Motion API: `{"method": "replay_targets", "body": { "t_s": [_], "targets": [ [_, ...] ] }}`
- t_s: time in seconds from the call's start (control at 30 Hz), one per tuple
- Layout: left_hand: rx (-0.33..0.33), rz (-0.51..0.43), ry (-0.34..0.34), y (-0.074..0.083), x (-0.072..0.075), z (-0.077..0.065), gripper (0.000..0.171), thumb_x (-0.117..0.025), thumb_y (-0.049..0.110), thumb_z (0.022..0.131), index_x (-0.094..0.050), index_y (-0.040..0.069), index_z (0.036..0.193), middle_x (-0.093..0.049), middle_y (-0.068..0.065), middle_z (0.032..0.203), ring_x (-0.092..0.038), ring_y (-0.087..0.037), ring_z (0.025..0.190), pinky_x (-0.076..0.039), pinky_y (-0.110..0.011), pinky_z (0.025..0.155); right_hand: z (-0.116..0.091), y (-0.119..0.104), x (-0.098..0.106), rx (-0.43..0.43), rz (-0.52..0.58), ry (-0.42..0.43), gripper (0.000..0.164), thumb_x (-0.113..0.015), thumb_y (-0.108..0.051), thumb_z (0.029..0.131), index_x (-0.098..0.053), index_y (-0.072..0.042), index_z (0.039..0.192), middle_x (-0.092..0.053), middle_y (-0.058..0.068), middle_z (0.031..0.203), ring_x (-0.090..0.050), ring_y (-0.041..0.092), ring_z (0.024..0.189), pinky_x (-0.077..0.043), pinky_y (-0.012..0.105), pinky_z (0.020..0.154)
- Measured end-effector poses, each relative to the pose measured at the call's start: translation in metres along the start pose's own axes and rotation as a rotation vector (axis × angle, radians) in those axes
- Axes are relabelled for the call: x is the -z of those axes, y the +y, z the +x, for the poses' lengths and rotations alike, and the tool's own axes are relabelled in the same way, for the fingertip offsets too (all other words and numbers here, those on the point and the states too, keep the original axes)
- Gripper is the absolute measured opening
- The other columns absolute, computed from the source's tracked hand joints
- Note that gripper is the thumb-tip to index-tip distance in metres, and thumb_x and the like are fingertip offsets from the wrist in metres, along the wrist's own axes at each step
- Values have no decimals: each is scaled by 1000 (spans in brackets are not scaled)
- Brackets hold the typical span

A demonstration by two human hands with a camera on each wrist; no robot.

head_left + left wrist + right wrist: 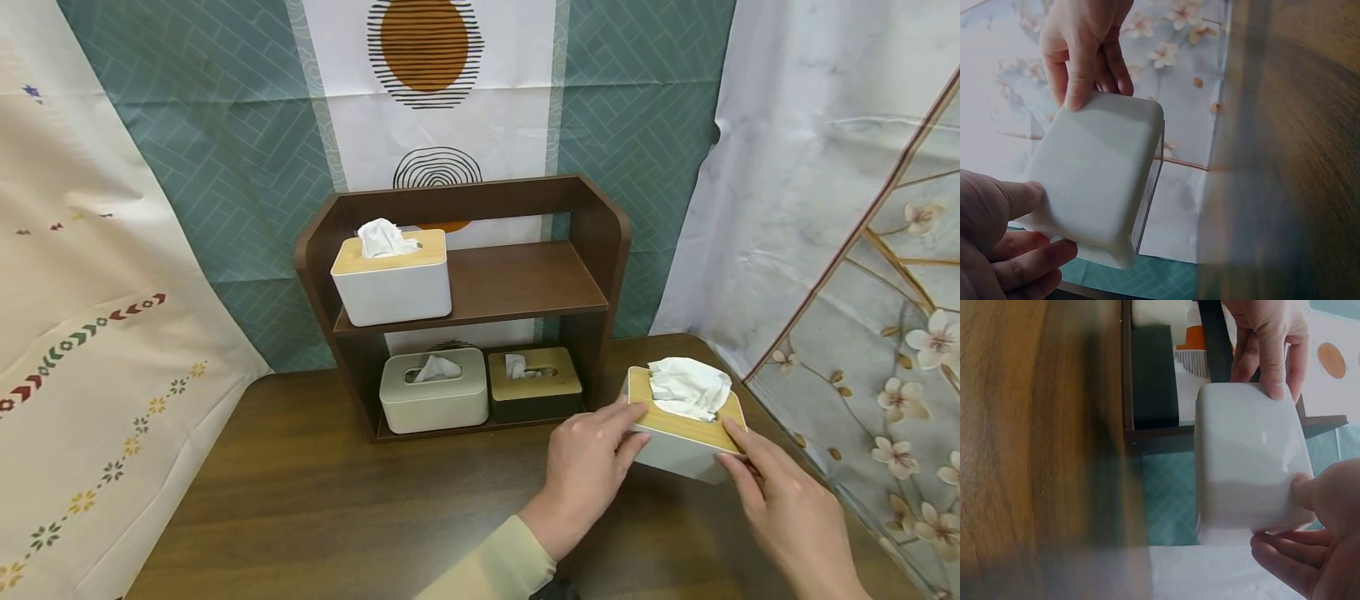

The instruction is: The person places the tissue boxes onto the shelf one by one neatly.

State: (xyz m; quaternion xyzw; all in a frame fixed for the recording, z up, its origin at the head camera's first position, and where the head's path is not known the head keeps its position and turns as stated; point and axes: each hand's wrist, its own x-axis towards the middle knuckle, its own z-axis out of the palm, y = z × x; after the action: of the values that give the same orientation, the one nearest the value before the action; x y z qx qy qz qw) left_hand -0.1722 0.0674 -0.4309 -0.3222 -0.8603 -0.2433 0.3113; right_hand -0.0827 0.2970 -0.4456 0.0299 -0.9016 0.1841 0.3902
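Both hands hold a white tissue box point(686, 429) with a light wood lid, at the right of the head view; a white tissue sticks up from its slot. My left hand point(588, 471) grips its left end, and my right hand point(787, 500) grips the right end. The box is held up above the tabletop, slightly tilted. In the left wrist view, the box's smooth side point(1094, 169) lies between the left hand point(1007, 237) and the right hand point(1088, 50). The right wrist view also shows the box point(1250, 456) pinched at both ends.
A dark brown two-tier shelf point(517, 279) stands at the back of the wooden table point(337, 517). Another white wood-lidded tissue box point(393, 292) sits top left. Below are a cream tissue box point(435, 404) and a black one with a wood lid point(536, 404). A floral curtain point(847, 275) hangs at right.
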Motion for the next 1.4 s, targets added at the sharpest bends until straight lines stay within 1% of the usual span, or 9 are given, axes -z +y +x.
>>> {"method": "replay_targets", "body": {
  "t_s": [0.1,0.2,0.33,0.53,0.63,0.77,1.0,1.17,1.4],
  "targets": [
    [-1,-1,25,-1,7,-2,39,-87,43,97,-81,29,133,-75,11,137,-75,-1,114,-60,-20,83,2,-3,2,20,-3,15,56,-88,-8,93,-72,-12,146,-76,14,131,-74,34,91,-52,54,62],
    [-12,-4,56,-2,15,-3,40,-88,43,96,-82,28,131,-76,9,135,-75,-2,114,-60,-21,84,4,-8,5,39,6,31,56,-89,-10,92,-73,-14,146,-77,11,130,-70,7,91,-49,37,62],
    [-25,-5,93,-3,26,-6,40,-90,43,94,-82,27,130,-77,8,133,-76,-3,112,-60,-21,85,6,-16,8,66,37,50,52,-87,-17,97,-73,-15,146,-77,10,130,-56,-17,97,-47,30,63],
    [-49,-4,153,-5,44,-8,40,-93,40,92,-83,25,129,-78,7,130,-77,-3,110,-60,-20,85,9,-27,12,105,54,73,47,-76,-38,107,-73,-15,147,-76,11,133,-54,-21,110,-49,34,67],
    [-59,-13,184,-6,52,-8,41,-94,38,92,-83,24,128,-79,6,129,-77,-3,109,-60,-21,86,12,-33,12,121,62,86,54,-63,-54,111,-72,-15,148,-76,11,134,-46,-27,123,-48,38,71],
    [-46,-32,197,-6,63,-9,40,-94,36,92,-83,23,128,-79,6,131,-78,-5,109,-60,-23,89,16,-42,14,139,69,101,68,-48,-67,111,-73,-15,148,-76,12,134,-37,-32,128,-47,35,73],
    [-25,-38,208,-6,81,-9,39,-91,34,95,-81,22,130,-77,4,133,-79,-7,109,-61,-25,91,25,-57,18,158,77,112,67,-49,-66,112,-73,-16,148,-77,11,134,-40,-29,132,-43,16,85],
    [-30,-52,267,-8,93,-10,37,-91,32,95,-82,20,130,-77,2,133,-80,-9,103,-62,-28,91,34,-68,19,166,127,128,64,-52,-65,112,-73,-17,148,-76,12,135,-42,-23,136,-31,3,101],
    [-36,-30,358,-14,109,-8,36,-91,31,95,-81,19,128,-78,1,132,-81,-11,94,-63,-28,85,48,-84,20,172,168,119,63,-54,-64,111,-72,-18,149,-75,13,138,-46,-19,138,-33,4,100]
  ]
}}
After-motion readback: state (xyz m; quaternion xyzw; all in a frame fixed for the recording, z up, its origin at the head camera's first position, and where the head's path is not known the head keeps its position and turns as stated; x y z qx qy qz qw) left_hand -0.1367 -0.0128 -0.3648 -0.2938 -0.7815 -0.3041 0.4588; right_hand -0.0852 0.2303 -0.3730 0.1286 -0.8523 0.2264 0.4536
